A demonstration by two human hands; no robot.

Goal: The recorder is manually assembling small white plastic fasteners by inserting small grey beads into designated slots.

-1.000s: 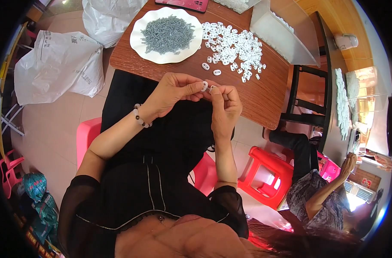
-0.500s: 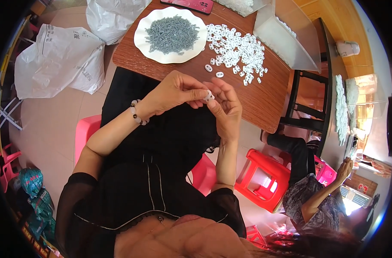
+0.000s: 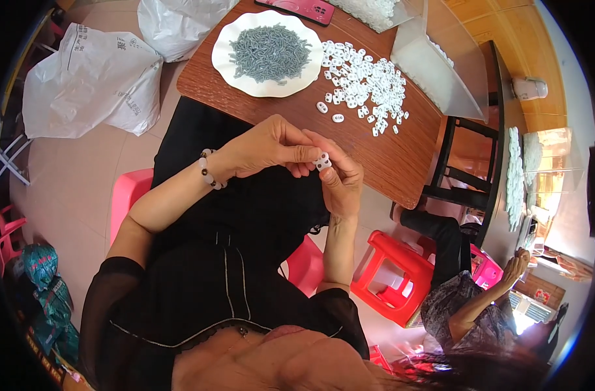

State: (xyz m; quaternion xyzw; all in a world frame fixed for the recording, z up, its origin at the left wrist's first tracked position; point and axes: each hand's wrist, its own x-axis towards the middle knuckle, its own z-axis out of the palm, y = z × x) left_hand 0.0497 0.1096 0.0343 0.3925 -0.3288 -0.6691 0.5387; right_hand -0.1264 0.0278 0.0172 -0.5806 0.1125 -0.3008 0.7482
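Observation:
Between my two hands is a small white plastic piece [image 3: 323, 161] with several dark holes. My left hand [image 3: 265, 148], with a beaded bracelet at its wrist, pinches the piece from the left between thumb and fingers. Closed on the other side of it is my right hand [image 3: 343, 179], thumb below and fingers above. Both hands are over my lap, by the near edge of the brown table [image 3: 271, 109]. Beyond them on the table lie a spread pile of white two-holed pieces [image 3: 369, 81] and a white scalloped plate [image 3: 222, 62] holding many grey pins [image 3: 268, 55].
A pink phone [image 3: 304, 9] lies at the table's far edge, beside clear bins [image 3: 434, 78] of white pieces. White sacks [image 3: 92, 85] stand on the floor at left. At right are a red stool [image 3: 392, 280] and another person [image 3: 473, 303] seated at a dark table.
My right fingers have closed in toward the left hand around the white piece. The piece has turned, so its holed face shows more. The whole view has shifted slightly.

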